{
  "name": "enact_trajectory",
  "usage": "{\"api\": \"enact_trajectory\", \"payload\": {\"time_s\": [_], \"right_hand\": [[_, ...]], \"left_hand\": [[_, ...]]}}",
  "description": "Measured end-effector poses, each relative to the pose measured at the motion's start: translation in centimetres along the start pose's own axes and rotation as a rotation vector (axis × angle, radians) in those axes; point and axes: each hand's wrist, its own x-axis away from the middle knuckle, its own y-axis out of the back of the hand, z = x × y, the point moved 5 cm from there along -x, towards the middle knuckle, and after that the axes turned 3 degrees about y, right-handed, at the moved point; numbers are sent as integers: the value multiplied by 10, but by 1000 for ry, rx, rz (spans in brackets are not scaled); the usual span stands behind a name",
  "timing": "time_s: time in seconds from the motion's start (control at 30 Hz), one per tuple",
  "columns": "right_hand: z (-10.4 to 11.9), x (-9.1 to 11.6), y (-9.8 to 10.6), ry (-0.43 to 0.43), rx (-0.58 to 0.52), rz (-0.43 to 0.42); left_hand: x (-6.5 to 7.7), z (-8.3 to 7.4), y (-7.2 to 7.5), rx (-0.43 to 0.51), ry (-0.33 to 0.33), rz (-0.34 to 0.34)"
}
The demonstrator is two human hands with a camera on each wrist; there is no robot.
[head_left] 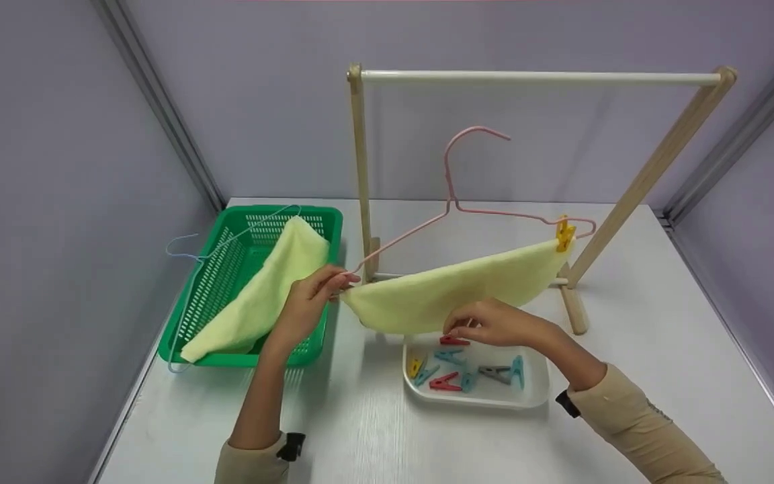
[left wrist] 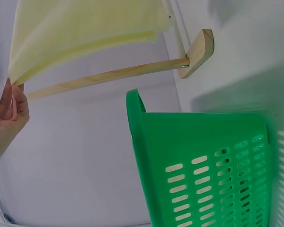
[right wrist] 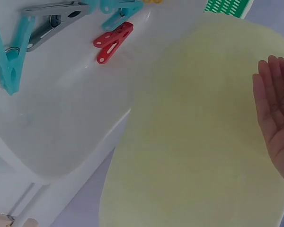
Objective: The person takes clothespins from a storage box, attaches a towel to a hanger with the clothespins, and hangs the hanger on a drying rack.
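My left hand [head_left: 310,296] pinches the lower left corner of a pink clothes hanger [head_left: 449,195] together with the corner of a pale yellow cloth [head_left: 420,296]. The cloth hangs along the hanger's bottom, and a yellow clothespin [head_left: 565,235] clips its far right end. In the left wrist view, the fingers [left wrist: 16,101] close round the pink wire at the cloth's edge. My right hand [head_left: 494,321] hovers in front of the cloth, over the back of a white tray [head_left: 474,403] of clothespins. Its fingers look relaxed and hold nothing in the right wrist view. A red clothespin [head_left: 454,341] lies just below them.
Blue, grey, red and yellow clothespins lie in the tray. At left stands a green basket [head_left: 239,360] with another yellow cloth [head_left: 263,296] and a blue hanger [head_left: 189,302]. Behind the hanger rises a wooden rack with a white bar [head_left: 535,78].
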Motion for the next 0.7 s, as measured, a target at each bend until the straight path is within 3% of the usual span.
{"api": "enact_trajectory", "payload": {"time_s": [0.47,0.7], "right_hand": [[-11,-10,-24,4,55,67],[-18,-19,-43,63,249,87]], "left_hand": [[1,-1,0,-3,24,-11],[1,-1,0,-38,8,-19]]}}
